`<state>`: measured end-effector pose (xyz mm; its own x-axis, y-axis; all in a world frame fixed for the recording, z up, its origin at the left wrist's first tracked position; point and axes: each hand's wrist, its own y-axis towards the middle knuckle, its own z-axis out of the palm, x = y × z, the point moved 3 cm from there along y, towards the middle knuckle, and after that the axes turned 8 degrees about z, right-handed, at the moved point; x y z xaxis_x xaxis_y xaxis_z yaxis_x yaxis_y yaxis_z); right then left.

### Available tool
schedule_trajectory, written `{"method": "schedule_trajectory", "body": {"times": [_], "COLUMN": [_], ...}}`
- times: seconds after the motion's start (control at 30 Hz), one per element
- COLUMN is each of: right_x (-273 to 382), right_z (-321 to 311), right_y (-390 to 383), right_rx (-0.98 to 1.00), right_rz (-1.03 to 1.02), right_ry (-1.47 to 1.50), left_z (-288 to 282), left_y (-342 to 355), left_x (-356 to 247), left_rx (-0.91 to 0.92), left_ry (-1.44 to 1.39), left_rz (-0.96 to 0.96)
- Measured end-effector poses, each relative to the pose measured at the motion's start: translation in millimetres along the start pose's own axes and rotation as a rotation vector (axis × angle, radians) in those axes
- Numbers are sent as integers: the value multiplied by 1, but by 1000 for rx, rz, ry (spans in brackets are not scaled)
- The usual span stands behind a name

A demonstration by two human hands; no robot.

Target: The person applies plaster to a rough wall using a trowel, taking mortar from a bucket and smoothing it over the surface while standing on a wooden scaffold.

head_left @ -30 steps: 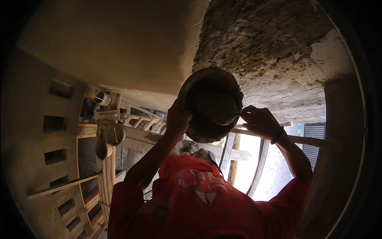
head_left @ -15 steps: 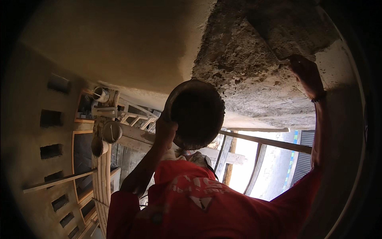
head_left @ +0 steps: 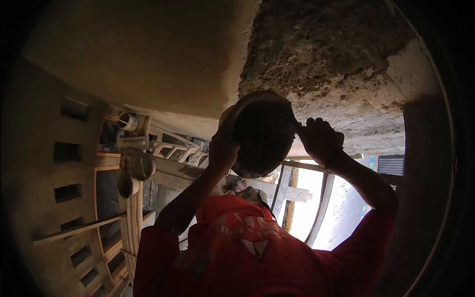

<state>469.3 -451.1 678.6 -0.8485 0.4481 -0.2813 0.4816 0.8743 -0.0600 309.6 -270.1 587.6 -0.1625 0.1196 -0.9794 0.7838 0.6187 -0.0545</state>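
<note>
My left hand [head_left: 225, 152] grips the rim of a round, dark bowl [head_left: 228, 119], which is tilted so that its shadowed inside shows. Dark mortar [head_left: 262, 136] appears to fill it, though the dimness hides detail. Against the bowl's right rim, my right hand [head_left: 320, 141] is closed on a trowel handle; the blade is lost in the dark of the bowl. Beyond both hands, a wall surface [head_left: 316, 54] carries rough, dark, wet mortar, bordered on the left by a smoother plastered area [head_left: 143, 54].
At the left, buckets [head_left: 143, 166] stand near wooden poles [head_left: 131, 218] and a plank [head_left: 79, 229]. A wooden ladder [head_left: 173, 151] lies behind my left arm. Timber bars [head_left: 319, 210] cross a bright opening at right. The left wall has several square holes [head_left: 68, 152].
My right hand has come down and left from the rough wall to the bowl's rim, bringing the trowel. The bowl has shifted slightly right and up in my left hand.
</note>
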Motion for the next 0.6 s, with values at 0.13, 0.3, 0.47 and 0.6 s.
{"method": "schedule_trajectory", "body": {"times": [0.13,0.3,0.47,0.6], "right_x": [9,14,38,26], "right_z": [50,95,116,67], "right_y": [13,-8,-6,-3], "right_rx": [162,147,114,83], "right_rz": [-4,-71,-267,-99], "right_ry": [90,439,501,799], "left_z": [6,9,3,-15], "left_y": [8,6,5,5], "left_x": [-14,-14,-4,-17], "left_rx": [36,2,-39,-82], "left_ry": [116,-32,8,-264], "left_rz": [110,-9,-14,-82]}}
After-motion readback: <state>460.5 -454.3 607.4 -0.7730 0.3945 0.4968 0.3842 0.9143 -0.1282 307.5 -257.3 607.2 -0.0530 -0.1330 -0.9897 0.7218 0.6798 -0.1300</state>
